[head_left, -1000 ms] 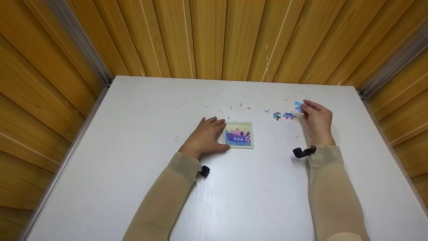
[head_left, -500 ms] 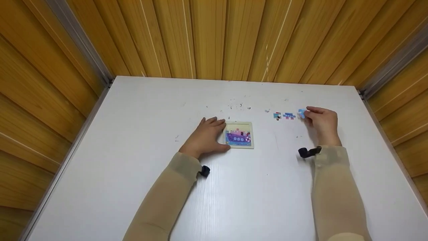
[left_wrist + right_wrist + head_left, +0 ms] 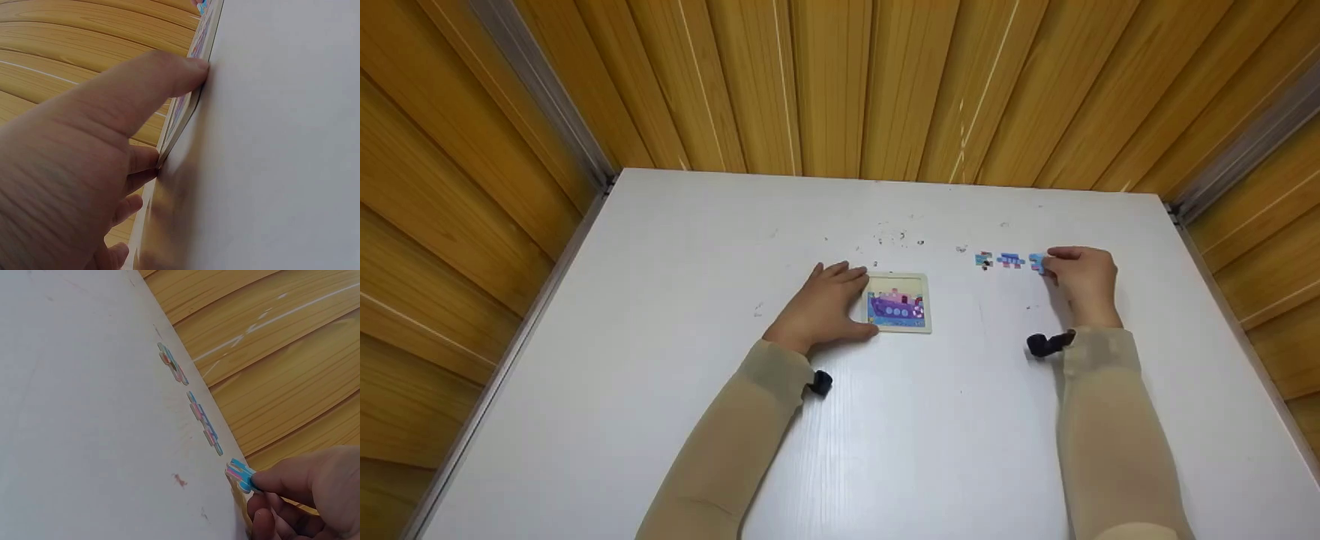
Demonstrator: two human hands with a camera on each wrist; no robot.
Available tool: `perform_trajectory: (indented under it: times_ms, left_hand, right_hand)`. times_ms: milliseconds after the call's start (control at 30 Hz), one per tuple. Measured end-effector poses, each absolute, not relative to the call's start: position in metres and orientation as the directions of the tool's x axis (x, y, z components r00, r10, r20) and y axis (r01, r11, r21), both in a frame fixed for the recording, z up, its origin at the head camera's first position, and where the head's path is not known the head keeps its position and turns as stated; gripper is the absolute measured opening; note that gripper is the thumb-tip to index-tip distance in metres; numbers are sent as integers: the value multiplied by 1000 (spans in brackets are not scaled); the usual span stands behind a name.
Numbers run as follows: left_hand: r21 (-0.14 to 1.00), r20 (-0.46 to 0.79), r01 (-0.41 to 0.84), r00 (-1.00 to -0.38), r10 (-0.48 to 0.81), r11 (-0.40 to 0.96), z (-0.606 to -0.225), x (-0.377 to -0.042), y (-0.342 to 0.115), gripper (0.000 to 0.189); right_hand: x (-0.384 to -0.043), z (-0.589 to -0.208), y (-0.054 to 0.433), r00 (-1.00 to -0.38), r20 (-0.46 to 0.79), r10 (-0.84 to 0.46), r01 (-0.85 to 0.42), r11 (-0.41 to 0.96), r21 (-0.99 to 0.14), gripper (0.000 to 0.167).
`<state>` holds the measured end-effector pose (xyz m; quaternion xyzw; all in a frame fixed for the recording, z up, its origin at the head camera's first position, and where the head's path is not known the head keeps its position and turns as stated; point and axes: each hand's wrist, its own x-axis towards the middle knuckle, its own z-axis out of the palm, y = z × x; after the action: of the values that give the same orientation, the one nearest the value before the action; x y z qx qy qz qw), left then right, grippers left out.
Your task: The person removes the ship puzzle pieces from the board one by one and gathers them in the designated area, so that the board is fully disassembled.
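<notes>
My left hand [image 3: 826, 306] holds the left side of a puzzle board [image 3: 926, 304], thumb at its near edge and fingers by its far left corner. A purple ship picture fills the lower part of the board; pale backing shows above. To the right, my right hand [image 3: 1084, 281] pinches a light blue puzzle piece [image 3: 241, 473] between thumb and fingers, at the table surface. Beside it lie a blue and pink puzzle piece [image 3: 1011, 260] and a multicoloured puzzle piece [image 3: 984, 260], in a row. The fingers partly cover the held piece.
The white table [image 3: 945, 435] carries scattered dark marks [image 3: 901, 236] beyond the board. Wood-patterned walls [image 3: 825, 90] rise at the back and both sides. Each wrist wears a small black camera [image 3: 1039, 345].
My right hand has shifted slightly right and lowered the light blue puzzle piece to the table, in line with the other two pieces. My left hand and the board stay in place.
</notes>
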<state>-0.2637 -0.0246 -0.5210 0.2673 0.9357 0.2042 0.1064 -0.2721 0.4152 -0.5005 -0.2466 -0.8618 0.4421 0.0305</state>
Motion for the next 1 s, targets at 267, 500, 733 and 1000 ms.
perform_trajectory:
  times_ms: [267, 500, 733, 1000]
  left_hand:
    - [451, -92, 455, -831, 548, 767, -520, -263, -24, 101]
    - [454, -93, 454, -832, 547, 767, -520, -263, -24, 101]
    - [442, -96, 460, -829, 550, 770, -520, -263, -23, 100]
    - [453, -80, 465, -828, 555, 760, -521, -263, -23, 100]
  right_hand:
    - [-272, -499, 416, -870, -160, 466, 425, 545, -723, 43]
    - [-272, -493, 416, -860, -176, 479, 436, 511, -740, 48]
    - [-275, -488, 408, -866, -185, 465, 415, 460, -785, 50]
    - [-279, -479, 377, -909, -132, 395, 322, 464, -825, 45]
